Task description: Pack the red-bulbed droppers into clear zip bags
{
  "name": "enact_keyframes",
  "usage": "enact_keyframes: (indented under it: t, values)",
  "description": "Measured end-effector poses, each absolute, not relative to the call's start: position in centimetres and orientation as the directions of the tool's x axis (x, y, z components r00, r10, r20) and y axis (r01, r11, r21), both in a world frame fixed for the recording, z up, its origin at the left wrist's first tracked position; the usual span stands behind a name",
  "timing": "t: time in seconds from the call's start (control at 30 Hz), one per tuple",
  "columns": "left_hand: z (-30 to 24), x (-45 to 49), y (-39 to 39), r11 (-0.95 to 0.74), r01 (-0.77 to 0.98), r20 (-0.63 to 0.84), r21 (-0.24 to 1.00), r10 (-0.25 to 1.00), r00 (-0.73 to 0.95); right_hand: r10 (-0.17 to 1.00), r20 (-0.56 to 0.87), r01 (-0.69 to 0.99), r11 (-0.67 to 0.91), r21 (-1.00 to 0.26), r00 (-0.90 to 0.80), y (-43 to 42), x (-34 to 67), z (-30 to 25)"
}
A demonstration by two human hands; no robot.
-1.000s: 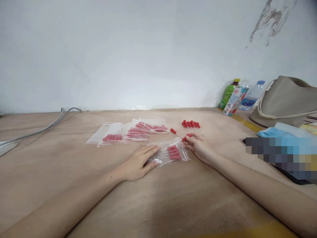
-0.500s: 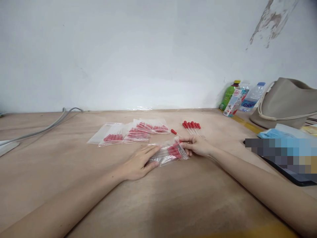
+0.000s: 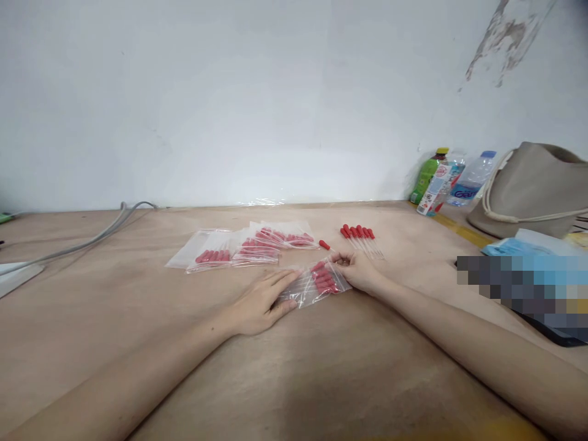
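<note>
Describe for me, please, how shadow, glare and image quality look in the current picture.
In the head view, glare streaks the clear bag under the left hand; in the same head view, soft shadow darkens part of the near table, the wall dims toward its upper right corner, and a pixelated patch hides things at the right.
</note>
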State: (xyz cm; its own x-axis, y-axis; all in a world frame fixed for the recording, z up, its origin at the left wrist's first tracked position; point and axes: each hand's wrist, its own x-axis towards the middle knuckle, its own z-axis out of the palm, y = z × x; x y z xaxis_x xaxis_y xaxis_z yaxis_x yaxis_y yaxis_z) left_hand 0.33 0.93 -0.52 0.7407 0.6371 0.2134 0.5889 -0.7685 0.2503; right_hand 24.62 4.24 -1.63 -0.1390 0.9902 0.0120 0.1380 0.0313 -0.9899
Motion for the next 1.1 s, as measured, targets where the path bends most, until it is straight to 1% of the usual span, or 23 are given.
enact_keyframes:
  t: [0.07,0.1,0.13,0.27,0.3,0.43,0.5,0.57,0.67,0.73,0.83,0.9,0.93,1.0,1.03,1.1]
  values:
    - [-0.5,0.3,0.9,-0.768,0.592,0.206,0.245,0.638,0.742,0.965,-0.008,0.110,0.021,-0.994,-0.261,4.3,25.0,-1.6]
    - [-0.4,0.3,0.9,-0.767,0.594,0.198,0.243,0.639,0.743,0.957,-0.038,0.122,-0.003,-0.993,-0.289,4.4,25.3,-1.6]
    - [-0.4,0.4,0.9,-0.766,0.596,0.189,0.241,0.640,0.745,0.957,-0.070,0.140,-0.031,-0.990,-0.282,4.4,25.6,-1.5]
    - [-0.3,0.4,1.0,-0.765,0.600,0.168,0.234,0.640,0.750,0.983,-0.158,0.173,-0.140,-0.975,-0.095,4.6,26.2,-1.0]
    - [-0.3,0.4,1.0,-0.767,0.599,0.168,0.231,0.638,0.752,0.980,-0.171,0.173,-0.151,-0.973,-0.106,4.6,26.1,-0.9]
    - [-0.3,0.4,1.0,-0.774,0.593,0.173,0.223,0.630,0.757,0.913,-0.221,0.164,-0.173,-0.971,-0.343,4.2,25.4,-0.7]
    - [-0.2,0.4,0.9,-0.774,0.587,0.181,0.238,0.629,0.756,0.916,-0.224,0.156,-0.181,-0.971,-0.333,3.9,25.1,-0.6]
    - [-0.2,0.3,0.8,-0.774,0.572,0.209,0.271,0.627,0.750,0.928,-0.211,0.098,-0.190,-0.977,-0.305,3.6,25.1,-0.4]
    - [-0.3,0.1,0.6,-0.767,0.554,0.269,0.323,0.636,0.723,0.926,-0.162,-0.073,-0.198,-0.978,-0.340,3.7,25.8,0.6]
    - [-0.4,0.0,0.6,-0.762,0.549,0.288,0.344,0.642,0.710,0.956,-0.126,-0.123,-0.163,-0.979,-0.267,4.3,26.8,1.7]
    - [-0.7,-0.2,0.8,-0.764,0.540,0.271,0.352,0.636,0.723,0.999,-0.038,-0.187,-0.042,-0.981,-0.025,6.0,27.8,3.3]
    - [-0.8,-0.2,0.9,-0.763,0.544,0.251,0.349,0.635,0.731,0.998,0.010,-0.282,0.029,-0.959,0.070,7.5,27.7,3.9]
    - [-0.8,-0.1,0.9,-0.761,0.548,0.245,0.347,0.638,0.731,0.996,0.016,-0.338,0.045,-0.940,0.088,8.2,27.2,4.0]
    - [-0.8,-0.1,0.9,-0.761,0.552,0.239,0.342,0.638,0.732,0.992,-0.013,-0.433,0.044,-0.901,0.128,9.4,25.6,3.8]
    - [-0.8,-0.1,1.0,-0.762,0.552,0.238,0.339,0.637,0.733,0.989,-0.051,-0.458,0.019,-0.889,0.139,9.8,24.6,3.5]
    - [-0.8,0.0,1.0,-0.762,0.557,0.234,0.331,0.638,0.734,0.979,-0.114,-0.446,-0.029,-0.895,0.167,10.4,22.2,2.6]
